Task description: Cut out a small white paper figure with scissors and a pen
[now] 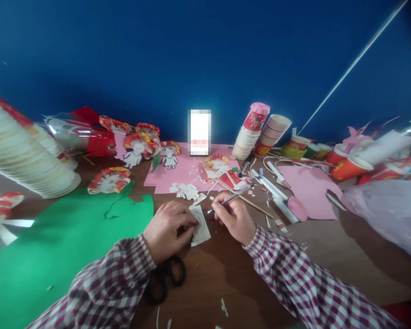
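Observation:
My left hand (167, 228) lies curled over the left edge of a small white paper cutout (200, 225) with black line drawing, pressing it to the brown table (226, 274). My right hand (233, 217) pinches a thin pen (231, 198), its tip resting at the cutout's right edge. Both sleeves are red and white check. Black scissors (166, 276) lie under my left wrist.
A green paper sheet (61, 246) covers the left. Pink sheets (185, 171) with paper-cup figures lie behind, with stacked paper cups (251, 130) at the back, a cup stack (27, 151) at the left, markers and scraps at the right, and a plastic bag (390, 214).

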Motion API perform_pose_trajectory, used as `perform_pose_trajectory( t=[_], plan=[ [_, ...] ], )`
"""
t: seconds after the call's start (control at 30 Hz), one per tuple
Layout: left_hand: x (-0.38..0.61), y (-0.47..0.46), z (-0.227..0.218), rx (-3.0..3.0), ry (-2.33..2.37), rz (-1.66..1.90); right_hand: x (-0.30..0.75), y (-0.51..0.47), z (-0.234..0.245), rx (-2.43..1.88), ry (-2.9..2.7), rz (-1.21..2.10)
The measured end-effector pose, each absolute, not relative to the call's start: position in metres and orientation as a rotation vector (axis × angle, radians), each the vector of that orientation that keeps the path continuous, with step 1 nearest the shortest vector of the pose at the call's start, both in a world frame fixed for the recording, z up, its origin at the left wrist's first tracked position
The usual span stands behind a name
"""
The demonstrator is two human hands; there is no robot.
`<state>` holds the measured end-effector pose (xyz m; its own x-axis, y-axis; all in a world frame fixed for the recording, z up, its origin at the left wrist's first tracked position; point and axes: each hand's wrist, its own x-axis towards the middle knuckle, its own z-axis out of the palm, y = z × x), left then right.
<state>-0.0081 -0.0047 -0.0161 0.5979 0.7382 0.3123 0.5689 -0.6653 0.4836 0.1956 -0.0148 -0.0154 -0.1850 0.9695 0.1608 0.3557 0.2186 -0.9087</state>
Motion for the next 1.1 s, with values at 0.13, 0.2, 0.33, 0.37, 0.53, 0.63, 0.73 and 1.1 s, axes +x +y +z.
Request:
perform_pose_trajectory(
  t=[0.13, 0.2, 0.33, 0.37, 0.53, 0.63, 0.73, 1.1],
  plan=[
    [-0.013, 0.001, -0.017, 2.452, 1.193, 0.907, 0.198, -0.015, -0.012, -1.18, -1.736, 0.795],
    [-0.016, 0.005, -0.017, 2.413, 1.261, 0.941, 0.2, -0.014, -0.01, -1.181, -1.77, 0.705],
    [-0.02, 0.01, -0.016, 2.352, 1.347, 0.976, 0.201, -0.013, -0.009, -1.189, -1.738, 0.708],
    [-0.02, 0.01, -0.016, 2.346, 1.347, 0.973, 0.201, -0.014, -0.009, -1.196, -1.723, 0.746],
    [-0.015, 0.003, -0.014, 2.421, 1.185, 0.925, 0.197, -0.021, -0.01, -1.228, -1.834, 0.943],
    [-0.01, -0.003, -0.011, 2.509, 1.064, 0.805, 0.194, -0.023, -0.01, -1.2, -1.958, 0.906],
    [-0.007, -0.007, -0.01, 2.553, 1.008, 0.721, 0.193, -0.023, -0.009, -1.209, -1.998, 0.858],
    [-0.006, -0.004, -0.016, 2.543, 0.991, 0.693, 0.192, -0.022, -0.014, -1.219, -2.073, 0.857]
  ],
)
